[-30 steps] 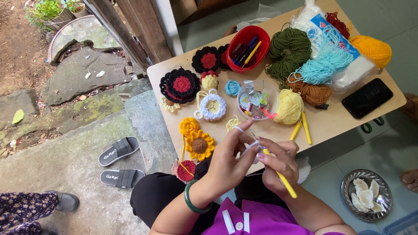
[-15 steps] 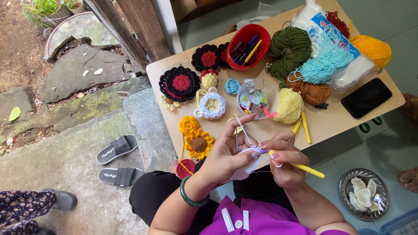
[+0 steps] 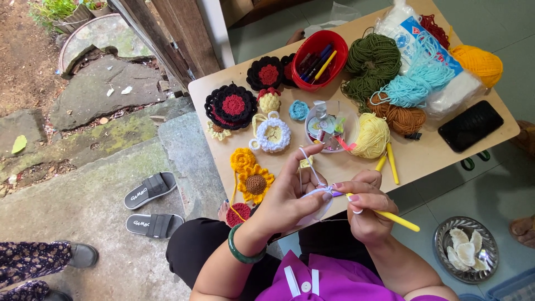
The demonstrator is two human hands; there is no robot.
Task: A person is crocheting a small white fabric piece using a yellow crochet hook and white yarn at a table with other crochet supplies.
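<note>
My left hand [image 3: 290, 192], with a green bangle on the wrist, pinches a small white crochet piece [image 3: 319, 202] and has white yarn [image 3: 308, 161] looped over its raised index finger. My right hand [image 3: 365, 207] grips a yellow-handled crochet hook [image 3: 394, 219] whose tip sits in the white piece. Both hands hover above the near edge of a small wooden table [image 3: 429, 156]. A yellow and brown crocheted sunflower [image 3: 255, 183] lies just left of my left hand.
On the table lie black and red crocheted flowers [image 3: 231, 106], a red bowl of hooks [image 3: 319, 59], green [image 3: 372, 64], pale blue [image 3: 418, 83], orange [image 3: 479, 62] and yellow yarn [image 3: 372, 135], a clear tub [image 3: 329, 124] and a black phone [image 3: 471, 125]. Sandals [image 3: 149, 190] lie left; a metal dish [image 3: 465, 248] sits right.
My hands have drawn closer together over the white piece. The hook has swung from pointing steeply down to lying nearly level, handle out to the right.
</note>
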